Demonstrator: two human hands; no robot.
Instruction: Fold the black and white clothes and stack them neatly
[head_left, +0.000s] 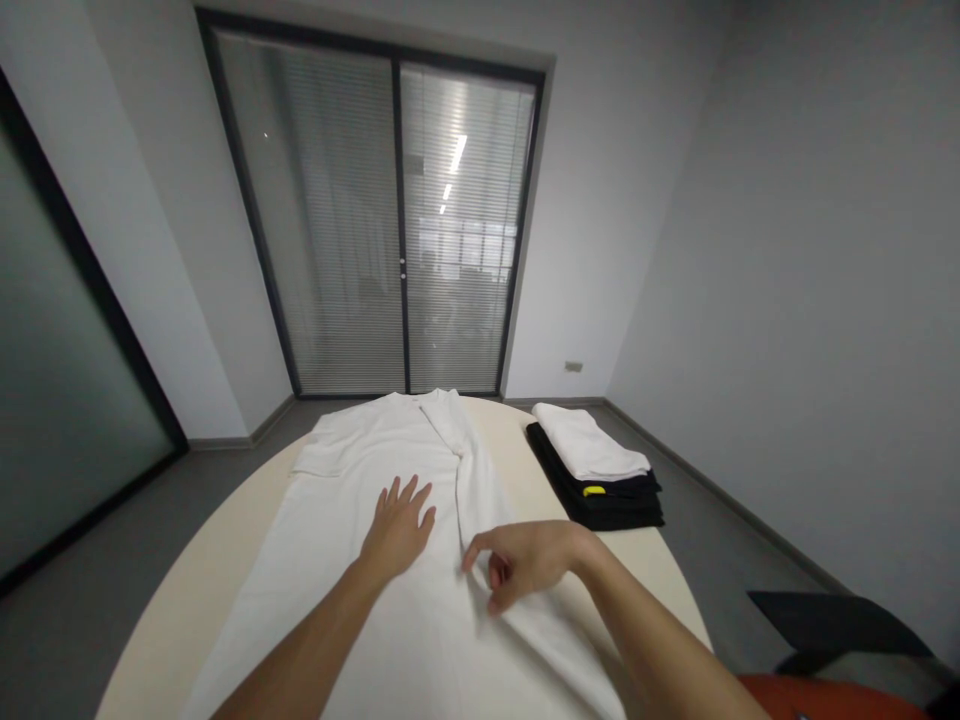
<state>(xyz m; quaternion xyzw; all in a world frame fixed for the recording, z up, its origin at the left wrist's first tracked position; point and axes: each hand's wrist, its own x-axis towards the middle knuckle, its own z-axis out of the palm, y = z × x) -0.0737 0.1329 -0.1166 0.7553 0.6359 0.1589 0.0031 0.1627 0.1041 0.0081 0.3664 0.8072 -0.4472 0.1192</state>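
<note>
A white short-sleeved T-shirt [330,560] lies spread over the table, its collar at the far edge. Its right side is turned inward in a long strip, with the sleeve lying on top. My left hand [397,528] rests flat on the middle of the shirt, fingers spread. At the edge of the turned strip, my right hand [525,562] is bent down with curled fingers, the cloth between index finger and thumb. Below that hand the cloth stands slightly raised, with a shadow along it.
The round cream table [199,555] carries a stack of folded clothes at right: a white one [589,445] over several black ones [622,515], with a yellow patch showing. A chair with an orange seat [832,697] stands at lower right. Glass panels with blinds [345,230] are behind.
</note>
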